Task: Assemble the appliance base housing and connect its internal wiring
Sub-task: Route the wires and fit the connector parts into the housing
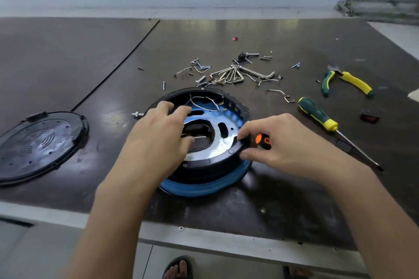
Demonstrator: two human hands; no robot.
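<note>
At the far left of the surface [108, 56] a round black cover plate [38, 145] lies flat, well apart from the work. The left grip [156, 133] is reached into the base housing [210, 165], which sits open side up near the front edge of the surface with a blue ring [204, 188] under it. The thumb is laid at the near-left rim and the fingers are bent down into the central opening of the metal plate [229, 118]. A thin metal pin [200, 136] lies left to right at the fingertips; whether it is pinched cannot be told.

The white wires [204, 102] are looped at the far side of the housing, just beyond the left grip and clearly nearer to it than to the right one. Any connecting is therefore judged to fall to the left grip, reaching away from the body.

The right grip [278, 145] is closed round an orange-and-black tool handle [263, 141], with thumb and forefinger set against the housing's right rim, apparently steadying it.

Behind the housing, hex keys [238, 73] and loose screws are scattered. Further right lie a green-and-yellow screwdriver [317, 115] and pliers [347, 81], untouched.
</note>
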